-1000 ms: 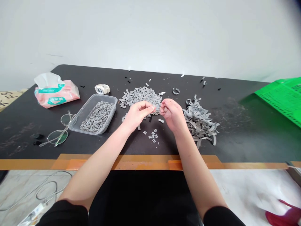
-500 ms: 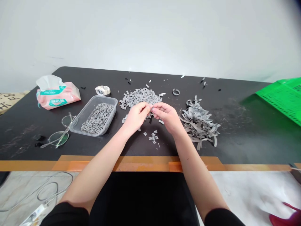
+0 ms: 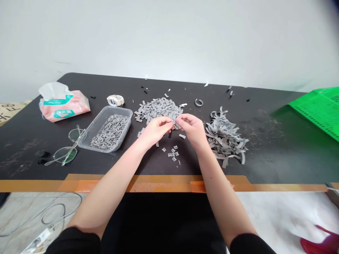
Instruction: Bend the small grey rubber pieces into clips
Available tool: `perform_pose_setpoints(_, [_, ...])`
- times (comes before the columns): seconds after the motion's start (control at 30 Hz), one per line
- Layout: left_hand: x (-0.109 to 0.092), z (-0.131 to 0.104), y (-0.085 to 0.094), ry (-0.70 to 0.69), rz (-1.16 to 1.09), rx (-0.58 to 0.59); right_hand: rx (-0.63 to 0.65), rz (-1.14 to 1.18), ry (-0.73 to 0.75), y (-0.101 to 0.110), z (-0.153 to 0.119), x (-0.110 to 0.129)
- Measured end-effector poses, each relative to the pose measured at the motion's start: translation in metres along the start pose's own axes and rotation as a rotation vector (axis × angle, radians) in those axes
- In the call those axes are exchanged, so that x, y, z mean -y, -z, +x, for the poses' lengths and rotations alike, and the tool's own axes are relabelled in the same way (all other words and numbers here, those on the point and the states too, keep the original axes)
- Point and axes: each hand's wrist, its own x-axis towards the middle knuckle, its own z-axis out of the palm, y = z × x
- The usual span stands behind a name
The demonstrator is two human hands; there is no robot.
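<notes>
My left hand (image 3: 156, 131) and my right hand (image 3: 194, 129) meet fingertip to fingertip over the dark table. Both are closed in a pinch on a small grey piece (image 3: 174, 122), mostly covered by the fingers. Just beyond them spreads a heap of small flat grey pieces (image 3: 159, 107). Nearer to me lie several little grey rectangular pieces with openings (image 3: 173, 154). One loose grey piece (image 3: 182, 136) rests below my right hand.
To the left stands a clear plastic tub (image 3: 87, 140) partly filled with small grey pieces (image 3: 109, 132). Glasses (image 3: 65, 155), a white watch (image 3: 115, 100) and a tissue pack (image 3: 65, 106) are around it. Curved grey strips (image 3: 225, 137) pile up at right, with a green basket (image 3: 319, 109) beyond.
My fingertips have shifted slightly right, and the small piece between them shows a little differently. The view has moved a touch; the heaps look the same.
</notes>
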Motion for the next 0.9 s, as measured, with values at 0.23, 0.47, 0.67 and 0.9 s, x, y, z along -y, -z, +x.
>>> perform_pose_setpoints(0.23, [0.0008,0.0003,-0.0023,-0.039,-0.003,-0.079,0.063,0.049,-0.005,-0.0026,-0.0042,0.0041])
perform_pose_setpoints(0.47, [0.0004,0.0000,-0.0022,-0.070,0.031,-0.058,0.086,0.079,-0.006,-0.0054,-0.0060,0.0055])
perform_pose_setpoints(0.67, [0.0066,0.0032,-0.0043,-0.029,-0.032,-0.088,0.044,0.061,0.023,-0.0046,-0.0037,0.0039])
perform_pose_setpoints(0.9, [0.0054,0.0039,0.0010,-0.035,-0.033,-0.068,0.064,0.023,0.039,-0.0048,-0.0040,0.0021])
